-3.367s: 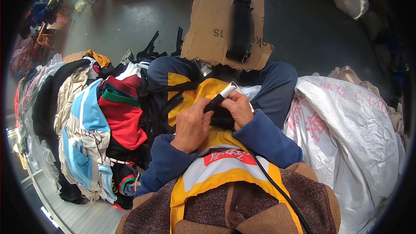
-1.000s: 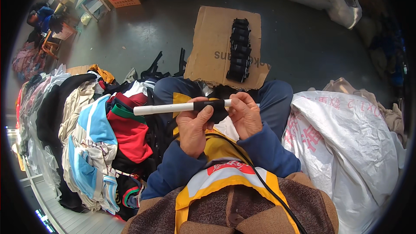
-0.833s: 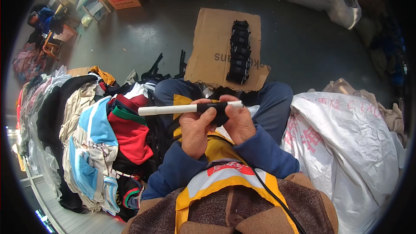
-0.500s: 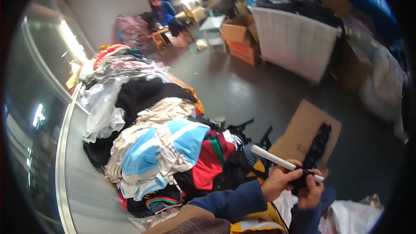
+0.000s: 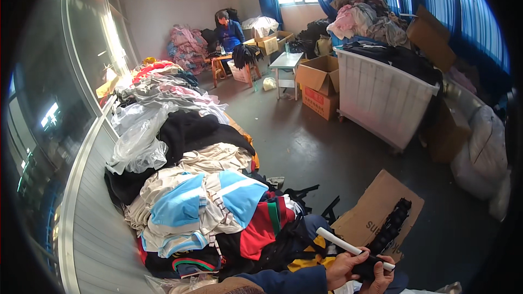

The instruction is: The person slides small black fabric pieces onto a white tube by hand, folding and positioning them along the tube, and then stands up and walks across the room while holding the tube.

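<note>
Low at the right, my left hand is closed round a white tube, whose long bare end points up to the left. Close beside it, my right hand has its fingers closed at the tube's other end. A piece of black material lies at the tube between my hands; its exact kind is hard to make out. Just beyond them is a flat cardboard sheet with a row of black pieces laid along it.
A long pile of clothes runs along the panelled wall on my left. Across the floor stand a white wheeled bin, open cardboard boxes and a small table. Another person sits at the back. Plastic-wrapped bundles lie far right.
My view has tilted upward, so the room shows more fully and my hands sit lower in the picture. Both hands still hold the tube.
</note>
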Action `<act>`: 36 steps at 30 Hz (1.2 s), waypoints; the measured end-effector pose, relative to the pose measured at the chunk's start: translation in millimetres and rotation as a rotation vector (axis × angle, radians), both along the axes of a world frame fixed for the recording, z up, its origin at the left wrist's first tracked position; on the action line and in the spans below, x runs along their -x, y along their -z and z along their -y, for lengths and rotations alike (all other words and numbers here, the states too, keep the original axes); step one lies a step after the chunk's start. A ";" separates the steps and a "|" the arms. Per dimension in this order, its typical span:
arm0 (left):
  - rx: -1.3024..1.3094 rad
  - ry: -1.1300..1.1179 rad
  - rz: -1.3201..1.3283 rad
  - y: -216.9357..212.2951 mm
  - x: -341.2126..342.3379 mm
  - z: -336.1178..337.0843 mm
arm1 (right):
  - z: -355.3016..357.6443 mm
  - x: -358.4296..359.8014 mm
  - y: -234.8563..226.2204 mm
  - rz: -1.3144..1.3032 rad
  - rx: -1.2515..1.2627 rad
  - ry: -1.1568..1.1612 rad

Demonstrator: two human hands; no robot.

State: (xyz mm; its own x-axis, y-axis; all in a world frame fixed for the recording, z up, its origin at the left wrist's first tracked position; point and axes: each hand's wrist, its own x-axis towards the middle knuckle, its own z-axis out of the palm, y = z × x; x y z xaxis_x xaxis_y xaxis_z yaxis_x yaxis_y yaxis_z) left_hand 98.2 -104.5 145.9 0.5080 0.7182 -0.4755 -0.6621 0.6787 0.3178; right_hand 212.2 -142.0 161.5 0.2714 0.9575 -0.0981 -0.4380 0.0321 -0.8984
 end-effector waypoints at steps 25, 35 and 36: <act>-0.156 -0.117 -0.075 5.0 3.0 11.5 | 6.7 5.3 18.3 -0.067 0.152 0.023; -0.171 -0.111 -0.128 -14.5 -1.8 15.1 | 7.6 10.0 9.6 0.026 0.179 0.159; -0.148 -0.093 -0.156 -15.5 -3.7 15.4 | 8.2 6.8 15.0 0.005 0.183 0.128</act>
